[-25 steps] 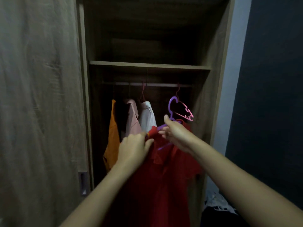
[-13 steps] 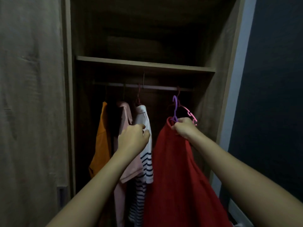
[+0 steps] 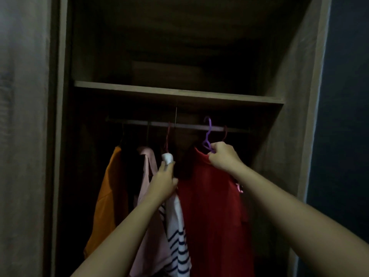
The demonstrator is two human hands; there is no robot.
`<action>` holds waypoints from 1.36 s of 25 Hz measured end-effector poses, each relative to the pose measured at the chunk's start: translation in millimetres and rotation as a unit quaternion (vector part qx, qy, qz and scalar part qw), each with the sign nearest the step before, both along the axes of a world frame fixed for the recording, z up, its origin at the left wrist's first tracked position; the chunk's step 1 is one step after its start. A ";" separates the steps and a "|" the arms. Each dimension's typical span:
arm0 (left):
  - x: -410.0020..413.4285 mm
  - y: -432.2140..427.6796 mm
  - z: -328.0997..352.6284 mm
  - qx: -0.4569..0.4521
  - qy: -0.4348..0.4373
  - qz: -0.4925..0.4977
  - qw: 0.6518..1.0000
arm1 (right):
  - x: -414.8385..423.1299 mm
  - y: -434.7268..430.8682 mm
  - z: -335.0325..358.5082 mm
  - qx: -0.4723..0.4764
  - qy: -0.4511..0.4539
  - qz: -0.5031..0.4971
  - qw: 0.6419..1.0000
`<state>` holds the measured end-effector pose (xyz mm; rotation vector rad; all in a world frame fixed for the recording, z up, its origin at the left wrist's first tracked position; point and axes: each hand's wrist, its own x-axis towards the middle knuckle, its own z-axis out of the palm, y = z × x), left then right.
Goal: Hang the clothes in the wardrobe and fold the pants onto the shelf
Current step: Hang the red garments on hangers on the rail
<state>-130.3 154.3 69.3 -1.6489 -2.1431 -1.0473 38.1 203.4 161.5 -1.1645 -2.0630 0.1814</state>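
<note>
Red shirt on its purple hanger, right hand clenched round the neck, hook up at the rail, not clearly seated! Left hand, fingers straightish, presses the striped shirt aside. Others hang already; pants for the shelf unseen.

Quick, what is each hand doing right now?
Left hand: on the striped shirt, grip unclear.
Right hand: grips the purple hanger carrying the red shirt.

My right hand grips the hanger. Above the grip its hook is up at the rail; below hangs the red shirt. To the left, my left hand touches the striped shirt.
</note>
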 end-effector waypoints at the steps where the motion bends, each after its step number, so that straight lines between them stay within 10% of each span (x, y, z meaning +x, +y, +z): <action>1: -4.0 1.9 0.1 0.023 -0.012 0.019 0.999 | -7.7 7.2 4.9 0.002 -0.005 0.003 1.000; 17: -4.8 3.3 15.4 -0.010 0.010 -0.018 1.000 | -94.5 125.0 -3.5 -0.048 -0.124 0.023 0.991; 22: -3.4 -11.4 18.1 0.073 -0.038 -0.042 0.996 | -77.0 97.5 -2.4 0.089 -0.062 0.018 0.994; 26: -22.4 -67.9 1.4 0.208 -0.041 0.000 0.977 | -75.4 36.1 -21.9 0.236 0.117 0.176 0.949; 34: -91.9 -234.1 -112.8 0.157 -0.117 0.262 0.945 | -183.7 -131.2 -163.7 0.016 0.165 0.452 0.876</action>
